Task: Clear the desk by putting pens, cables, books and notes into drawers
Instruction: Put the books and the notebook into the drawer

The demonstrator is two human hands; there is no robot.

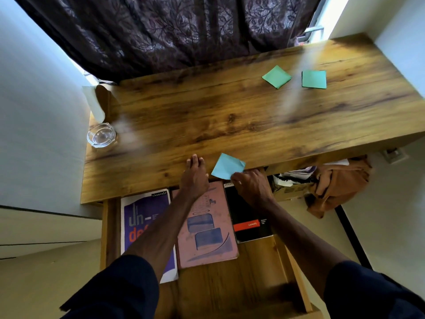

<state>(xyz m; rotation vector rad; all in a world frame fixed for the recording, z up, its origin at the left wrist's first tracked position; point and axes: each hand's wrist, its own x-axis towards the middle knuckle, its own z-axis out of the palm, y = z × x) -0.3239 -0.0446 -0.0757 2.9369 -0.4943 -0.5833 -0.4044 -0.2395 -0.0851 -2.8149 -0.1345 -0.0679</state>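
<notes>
Left hand: we see the left hand (194, 178) lying on the front edge of the desk (207, 116), fingers straight and close together, holding nothing.
Right hand: the right hand (250, 187) has its fingers curled, and we see it pinching the near corner of the blue note (227, 166).
Blue note: a square sticky sheet, tilted, at the desk's front edge just above the drawer (230, 286); we cannot tell whether it touches the wood.
Green notes: the nearer green note (276, 76) and the farther green note (314, 79) lie flat towards the desk's far right, close together but apart.
Drawer: it stands open below the desk's front edge, and we see three books side by side in it.
Books: the purple notebook (147, 217) on the left, the pink notebook (207, 226) in the middle and the black spiral pad (248, 217) on the right; both forearms cross above them.
Glass dish: the glass dish (101, 135) sits at the desk's left edge.
Cloth: a brown cloth (338, 185) hangs bunched under the desk's right side.
</notes>
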